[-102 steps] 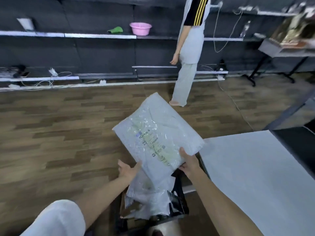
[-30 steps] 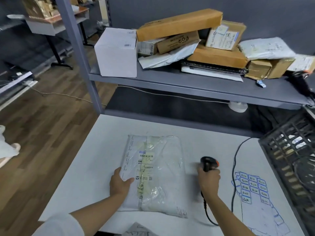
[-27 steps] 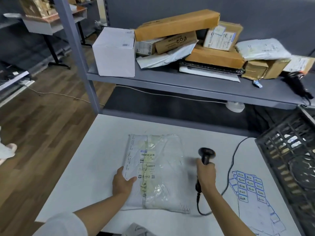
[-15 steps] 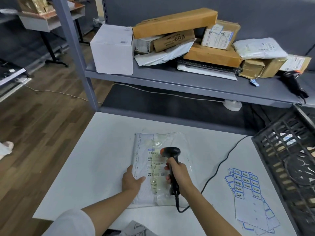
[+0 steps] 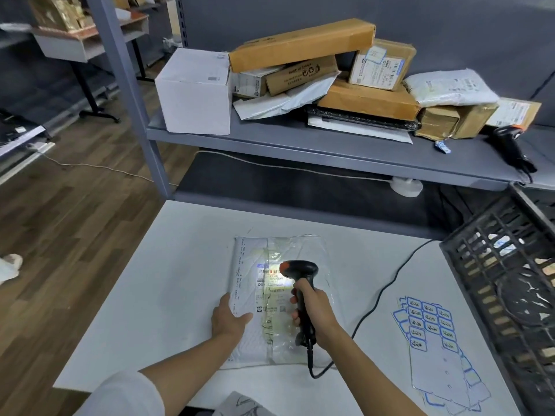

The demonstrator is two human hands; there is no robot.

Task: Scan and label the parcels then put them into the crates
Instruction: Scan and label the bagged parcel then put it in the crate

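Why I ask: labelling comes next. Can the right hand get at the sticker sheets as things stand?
Probably not yet: the right hand grips the scanner. The sticker sheets lie uncovered beside it.

White short sleeve (image 5: 126, 394) on left arm, bare forearms, no gloves

1. Parcel (image 5: 279, 298): pale grey-white bag, glossy clear tape, white label with black barcode.
2. Scanner (image 5: 300, 283): black, orange spot on head.
3. Table (image 5: 168, 295): white.
4. Label sheets (image 5: 435, 346): white with blue-bordered stickers.
5. Crate (image 5: 504, 283): black lattice.
6. Shelf (image 5: 300, 145): grey-blue; boxes on it brown, one white box (image 5: 195, 88).
7. Floor (image 5: 60, 220): brown wood planks.
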